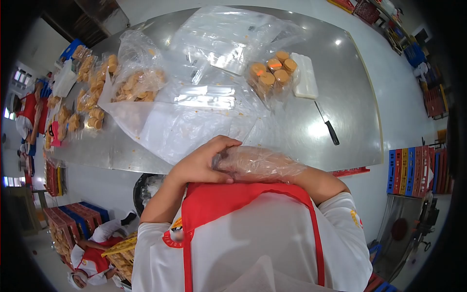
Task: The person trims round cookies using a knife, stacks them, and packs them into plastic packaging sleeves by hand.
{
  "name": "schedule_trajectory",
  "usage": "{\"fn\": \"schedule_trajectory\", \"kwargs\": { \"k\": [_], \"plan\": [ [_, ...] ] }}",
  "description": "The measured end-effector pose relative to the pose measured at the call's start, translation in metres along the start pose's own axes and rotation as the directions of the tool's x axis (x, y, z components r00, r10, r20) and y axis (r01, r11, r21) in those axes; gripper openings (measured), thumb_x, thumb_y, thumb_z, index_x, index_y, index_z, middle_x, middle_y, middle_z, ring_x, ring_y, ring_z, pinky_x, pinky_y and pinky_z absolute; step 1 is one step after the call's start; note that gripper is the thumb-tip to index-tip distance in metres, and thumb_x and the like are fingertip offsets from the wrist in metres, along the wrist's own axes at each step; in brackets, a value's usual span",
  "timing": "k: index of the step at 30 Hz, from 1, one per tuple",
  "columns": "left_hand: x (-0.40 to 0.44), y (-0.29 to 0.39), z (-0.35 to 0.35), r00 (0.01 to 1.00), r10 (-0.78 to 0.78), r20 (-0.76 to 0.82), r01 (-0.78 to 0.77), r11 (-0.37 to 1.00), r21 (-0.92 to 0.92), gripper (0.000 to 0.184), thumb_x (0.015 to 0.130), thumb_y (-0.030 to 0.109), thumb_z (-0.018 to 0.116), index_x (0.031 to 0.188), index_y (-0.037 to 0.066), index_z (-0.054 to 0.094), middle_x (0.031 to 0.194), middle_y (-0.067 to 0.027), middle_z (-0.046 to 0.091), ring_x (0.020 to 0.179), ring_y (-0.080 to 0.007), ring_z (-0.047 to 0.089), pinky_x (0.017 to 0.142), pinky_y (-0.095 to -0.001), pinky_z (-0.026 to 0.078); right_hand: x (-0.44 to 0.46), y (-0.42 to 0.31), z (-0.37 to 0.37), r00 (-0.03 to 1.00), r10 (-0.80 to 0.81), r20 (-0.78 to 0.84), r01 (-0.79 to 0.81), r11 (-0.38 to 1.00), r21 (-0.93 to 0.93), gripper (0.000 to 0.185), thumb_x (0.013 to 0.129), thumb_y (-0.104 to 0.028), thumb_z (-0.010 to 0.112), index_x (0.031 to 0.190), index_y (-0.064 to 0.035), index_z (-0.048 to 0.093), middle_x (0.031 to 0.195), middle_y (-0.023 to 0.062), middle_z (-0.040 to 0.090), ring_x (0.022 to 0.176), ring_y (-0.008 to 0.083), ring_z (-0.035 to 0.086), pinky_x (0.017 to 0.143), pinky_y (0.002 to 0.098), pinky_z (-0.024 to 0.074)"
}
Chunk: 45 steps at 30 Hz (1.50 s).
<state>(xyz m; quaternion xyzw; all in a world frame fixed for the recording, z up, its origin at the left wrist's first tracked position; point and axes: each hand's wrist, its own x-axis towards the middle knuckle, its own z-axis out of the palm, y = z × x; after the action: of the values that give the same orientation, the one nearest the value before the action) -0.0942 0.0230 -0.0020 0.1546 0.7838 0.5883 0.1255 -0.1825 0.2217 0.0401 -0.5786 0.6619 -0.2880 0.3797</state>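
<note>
Close to my apron, my left hand (206,160) is bare and curves round the finger end of my right hand (258,164). A crinkled clear plastic glove (282,165) covers my right hand up to about the wrist. The thumb and fingers of my left hand press on this plastic. My right fingers are hidden behind the left hand and the wrinkles. Just beyond both hands, clear plastic sheeting (170,124) lies over the steel table (340,124). Upon it rests a stack of flat clear bags (206,96).
An open bag of round biscuits (138,87) stands left, beside several filled packs (90,97). Packed biscuits (275,73), a white tray (305,78) and a black-handled knife (331,129) lie right. Coloured crates (411,170) stand right; a co-worker (92,255) is low left.
</note>
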Motion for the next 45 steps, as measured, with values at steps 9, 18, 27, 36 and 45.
{"fn": "schedule_trajectory", "kwargs": {
  "k": [9,18,27,36,45],
  "plan": [
    [-0.003,-0.003,0.008,0.995,-0.057,-0.079,0.048,0.992,-0.115,0.083,0.063,0.019,0.089,0.138,0.005,0.055,0.125,-0.0114,0.056,0.119,-0.0257,0.053,0.101,-0.0374,0.042,-0.037,0.006,0.006,0.960,-0.065,-0.273,0.095,0.991,0.097,0.037,0.098,-0.022,0.056,0.131,-0.0076,0.060,0.123,0.0137,0.065,0.121,0.0314,0.058,0.103,0.0371,0.0456],
    [-0.017,-0.003,-0.023,0.928,0.031,-0.370,-0.059,0.996,-0.063,0.085,0.062,0.016,0.090,0.139,0.005,0.054,0.125,-0.0076,0.056,0.115,-0.0206,0.054,0.099,-0.0344,0.042,-0.135,0.053,-0.025,0.367,0.546,-0.753,-0.017,0.814,0.581,0.036,0.093,-0.019,0.068,0.121,0.0031,0.066,0.110,0.0109,0.069,0.097,0.0196,0.064,0.089,0.0338,0.0507],
    [0.014,-0.043,-0.048,0.843,0.066,-0.533,0.267,0.809,0.523,0.094,0.059,0.018,0.089,0.143,0.008,0.048,0.132,-0.0161,0.055,0.125,-0.0335,0.051,0.108,-0.0433,0.039,-0.142,0.156,0.027,-0.161,0.354,-0.921,-0.395,0.832,0.389,0.031,0.096,-0.018,0.063,0.115,0.0055,0.067,0.104,0.0199,0.069,0.089,0.0265,0.066,0.083,0.0354,0.0522],
    [0.010,-0.038,-0.037,0.837,0.065,-0.544,0.345,0.709,0.615,0.110,0.052,0.036,0.095,0.147,0.011,0.044,0.149,-0.0180,0.041,0.139,-0.0390,0.037,0.113,-0.0495,0.031,-0.125,0.161,0.039,-0.177,0.172,-0.969,-0.427,0.873,0.233,0.023,0.093,-0.018,0.067,0.101,0.0039,0.067,0.097,0.0172,0.068,0.084,0.0290,0.065,0.078,0.0368,0.0522],
    [-0.033,-0.026,-0.027,0.692,0.199,-0.694,0.232,0.849,0.475,0.089,0.065,0.032,0.090,0.140,0.007,0.050,0.146,-0.0188,0.040,0.136,-0.0378,0.038,0.110,-0.0481,0.036,-0.025,0.083,-0.008,0.183,0.500,-0.847,-0.546,0.768,0.335,0.049,0.092,-0.042,0.067,0.123,-0.0030,0.064,0.093,0.0165,0.067,0.083,0.0315,0.066,0.077,0.0426,0.0525]
  ]
}}
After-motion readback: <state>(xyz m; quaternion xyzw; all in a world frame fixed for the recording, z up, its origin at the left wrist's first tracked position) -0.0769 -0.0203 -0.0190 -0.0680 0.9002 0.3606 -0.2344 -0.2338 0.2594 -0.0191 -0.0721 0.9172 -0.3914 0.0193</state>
